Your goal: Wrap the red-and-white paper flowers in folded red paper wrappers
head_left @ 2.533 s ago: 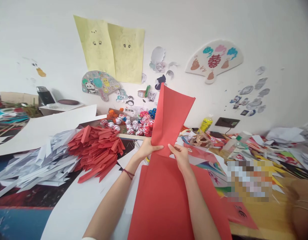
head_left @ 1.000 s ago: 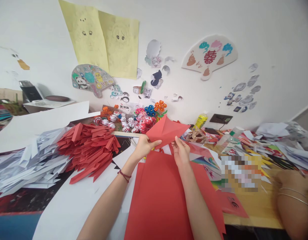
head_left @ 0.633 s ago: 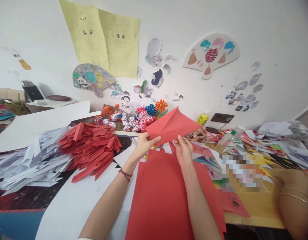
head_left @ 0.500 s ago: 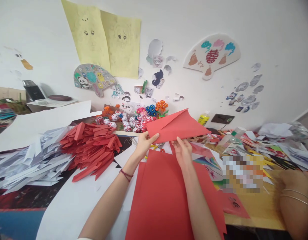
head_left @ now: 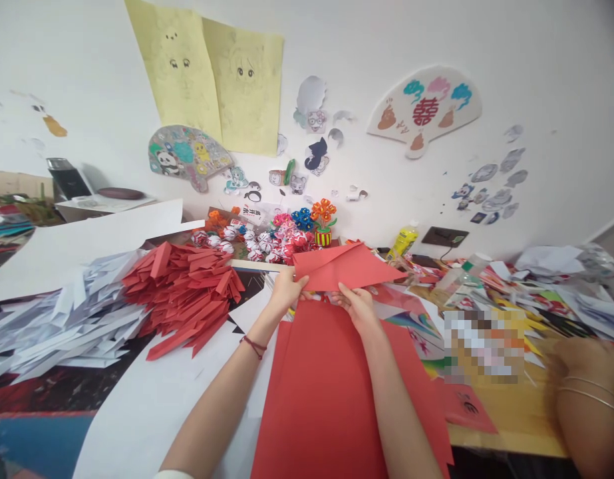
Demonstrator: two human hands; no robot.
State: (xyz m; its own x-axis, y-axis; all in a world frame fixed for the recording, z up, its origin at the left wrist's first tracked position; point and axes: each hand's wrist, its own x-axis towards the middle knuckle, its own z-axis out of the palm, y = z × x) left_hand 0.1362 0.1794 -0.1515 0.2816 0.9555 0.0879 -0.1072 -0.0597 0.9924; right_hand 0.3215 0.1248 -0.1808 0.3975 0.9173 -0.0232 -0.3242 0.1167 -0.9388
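Observation:
Between my two hands a folded sheet of red paper (head_left: 344, 267) is held up above the table, its fold running slantwise and its point to the right. My left hand (head_left: 288, 291) pinches its left end, thumb on top. At the lower edge, my right hand (head_left: 357, 303) grips it with the thumb in front and fingers underneath. Below my forearms lie large flat red sheets (head_left: 316, 392), with white paper (head_left: 152, 406) to their left. A heap of folded red strips (head_left: 184, 293) lies left of my left hand, beside folded white strips (head_left: 82, 319).
Behind the paper stand folded red-and-white paper balls (head_left: 261, 246) and a small pot of orange flowers (head_left: 323, 219). A yellow bottle (head_left: 404, 239) stands against the wall. At the right, another person's arm (head_left: 589, 392) rests over the wooden table (head_left: 511, 419) near scattered scraps.
Both hands have lowered the folded red paper, and it now tilts flatter. The flower pot behind it has come into sight. My right hand has shifted slightly left along the edge.

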